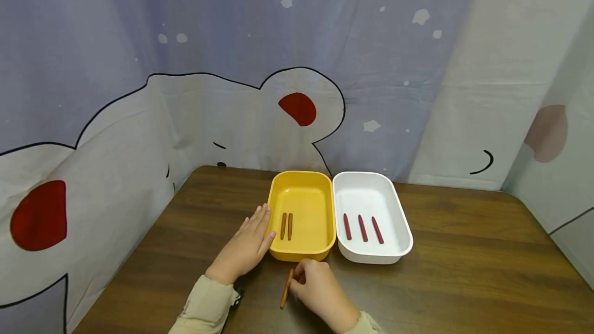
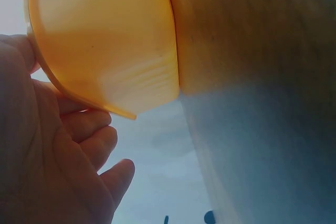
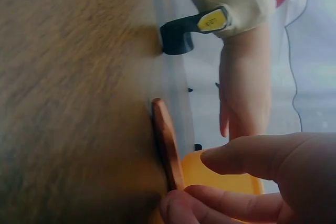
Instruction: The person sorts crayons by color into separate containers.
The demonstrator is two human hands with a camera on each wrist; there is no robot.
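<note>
A brown crayon (image 1: 286, 288) lies on the table in front of the yellow tray (image 1: 302, 257). My right hand (image 1: 320, 290) is at that crayon; in the right wrist view its fingertips (image 3: 178, 205) touch one end, while the thumb stands apart from it. My left hand (image 1: 246, 244) rests against the yellow tray's left rim with fairly straight fingers, also seen beside the tray wall in the left wrist view. Two brown crayons (image 1: 290, 227) lie side by side in the yellow tray. Three dark red crayons (image 1: 363, 228) lie spaced out in the white tray (image 1: 373, 258).
The two trays stand side by side, touching or nearly so, toward the back of the wooden table (image 1: 464, 262). A printed curtain (image 1: 385, 92) hangs behind the table. A dark strap with a yellow label (image 3: 212, 20) sits at the left sleeve.
</note>
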